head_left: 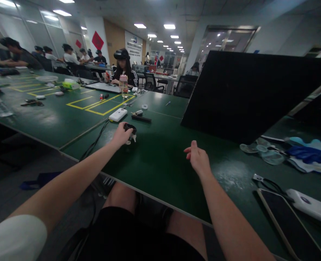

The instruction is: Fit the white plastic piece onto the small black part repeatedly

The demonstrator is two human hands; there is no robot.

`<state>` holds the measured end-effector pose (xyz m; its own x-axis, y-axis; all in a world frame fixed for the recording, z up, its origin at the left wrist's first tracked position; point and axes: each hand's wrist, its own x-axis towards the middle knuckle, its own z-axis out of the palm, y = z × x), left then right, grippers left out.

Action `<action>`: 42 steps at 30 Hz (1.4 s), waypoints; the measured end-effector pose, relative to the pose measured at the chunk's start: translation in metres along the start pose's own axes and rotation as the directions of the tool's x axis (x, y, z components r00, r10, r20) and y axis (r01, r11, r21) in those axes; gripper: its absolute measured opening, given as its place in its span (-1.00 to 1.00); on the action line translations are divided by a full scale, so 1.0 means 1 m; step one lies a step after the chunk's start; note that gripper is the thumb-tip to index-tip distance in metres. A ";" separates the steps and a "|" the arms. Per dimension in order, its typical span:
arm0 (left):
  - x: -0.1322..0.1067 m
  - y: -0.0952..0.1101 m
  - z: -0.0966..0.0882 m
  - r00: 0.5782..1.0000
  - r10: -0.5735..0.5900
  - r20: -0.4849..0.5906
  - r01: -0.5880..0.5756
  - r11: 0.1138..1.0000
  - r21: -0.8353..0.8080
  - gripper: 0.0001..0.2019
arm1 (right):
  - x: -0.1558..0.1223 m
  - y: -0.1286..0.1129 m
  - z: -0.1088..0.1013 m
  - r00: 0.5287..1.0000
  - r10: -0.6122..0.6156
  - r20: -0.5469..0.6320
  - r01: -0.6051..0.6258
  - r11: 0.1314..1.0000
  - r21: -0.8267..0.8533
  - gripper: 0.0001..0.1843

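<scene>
My left hand [121,135] reaches out over the green table [160,163] and closes its fingers on a small black object [130,129] with white parts beneath it. My right hand [197,157] hovers above the table to the right, fingers loosely curled, thumb up, nothing in it. A white power bank [118,114] with a black cable lies just beyond the left hand. A dark bar-shaped item [141,118] lies beside it.
A large black panel [247,94] leans over the table on the right. A phone [288,221], a white device [311,206], clear plastic bits [266,154] and blue cloth [309,154] lie at right. Other people sit at tables far left and ahead; a pink bottle [123,85] stands there.
</scene>
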<state>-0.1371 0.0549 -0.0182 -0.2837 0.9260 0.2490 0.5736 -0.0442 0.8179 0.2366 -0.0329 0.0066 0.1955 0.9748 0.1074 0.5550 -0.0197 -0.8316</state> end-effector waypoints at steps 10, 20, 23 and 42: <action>-0.028 0.057 0.087 0.952 0.131 0.278 -0.064 0.969 -0.239 -0.52 | -0.001 0.001 0.006 0.966 -0.096 0.240 0.184 0.907 -0.378 -0.30; -0.092 0.141 0.151 0.815 0.050 0.577 0.380 0.706 -0.597 -0.62 | -0.007 0.002 0.009 0.957 -0.174 0.232 0.264 0.854 -0.448 -0.03; -0.083 0.126 0.136 0.831 0.075 0.552 0.270 0.811 -0.518 -0.62 | -0.007 0.002 0.007 0.941 -0.189 0.282 0.304 0.838 -0.453 -0.40; -0.065 0.084 0.085 0.720 0.454 0.524 -0.526 0.850 -0.014 -0.47 | 0.001 -0.001 0.005 0.977 -0.078 0.199 0.111 0.980 -0.163 -0.69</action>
<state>-0.0055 0.0228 -0.0099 0.4590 0.8436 0.2787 0.6266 -0.5298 0.5716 0.2320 -0.0305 0.0052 -0.0128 0.9980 0.0611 0.6979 0.0527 -0.7142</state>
